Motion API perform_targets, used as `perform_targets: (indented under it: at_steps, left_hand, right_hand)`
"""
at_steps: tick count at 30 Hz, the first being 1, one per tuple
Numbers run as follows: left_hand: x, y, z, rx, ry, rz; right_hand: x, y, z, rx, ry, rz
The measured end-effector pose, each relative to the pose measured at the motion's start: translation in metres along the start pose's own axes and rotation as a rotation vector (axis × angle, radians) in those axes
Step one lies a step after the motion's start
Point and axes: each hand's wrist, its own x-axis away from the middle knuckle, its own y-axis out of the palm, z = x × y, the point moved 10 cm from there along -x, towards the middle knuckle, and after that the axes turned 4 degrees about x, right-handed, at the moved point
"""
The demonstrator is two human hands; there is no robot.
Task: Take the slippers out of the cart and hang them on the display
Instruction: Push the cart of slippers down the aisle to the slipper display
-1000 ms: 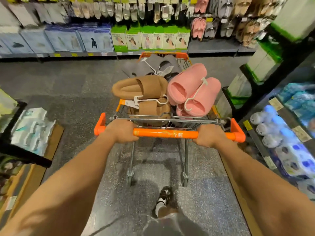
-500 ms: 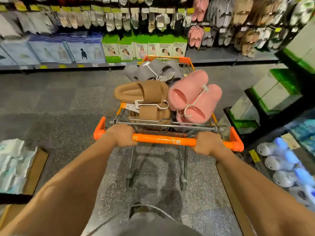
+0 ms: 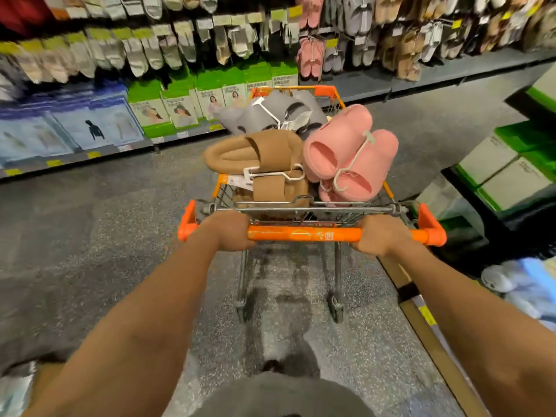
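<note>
An orange-handled wire cart (image 3: pixel 304 234) stands in front of me in a shop aisle. Piled in it are brown slippers (image 3: pixel 258 152) on a white hanger, pink slippers (image 3: pixel 346 152) on a pale hanger, and grey slippers (image 3: pixel 270 115) at the far end. My left hand (image 3: pixel 228 230) is closed around the left part of the handle. Gripping the right part is my right hand (image 3: pixel 380 234). The slipper display (image 3: pixel 376 34), with hanging pink, grey and brown pairs, is on the wall ahead to the right.
Hanging socks and insoles (image 3: pixel 144 52) fill the wall ahead left, above green boxes (image 3: pixel 180 100) and blue packets (image 3: pixel 69 127). White and green boxes (image 3: pixel 511 173) are stacked on a low stand at the right. Speckled grey floor (image 3: pixel 90 236) runs around the cart.
The cart and I have rolled forward toward the far shelves. The slipper display looks nearer and the goods at the left floor have slid out of view. Both hands keep their hold.
</note>
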Motion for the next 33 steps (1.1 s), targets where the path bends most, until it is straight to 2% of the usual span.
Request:
perform_targets:
  at_steps: [9, 19, 33]
  left_hand:
    - [-0.126, -0.059, -0.039, -0.053, 0.099, -0.010]
    - [-0.291, -0.137, -0.062, -0.127, 0.173, 0.000]
    - [-0.498, -0.231, -0.030, -0.126, 0.308, -0.139]
  right_hand:
    - [-0.101, -0.046, 0.021, -0.004, 0.067, 0.026]
    - [-0.231, -0.101, 0.074, -0.034, 0.155, 0.039]
    - [-0.379, -0.162, 0.189, -0.048, 0.317, 0.041]
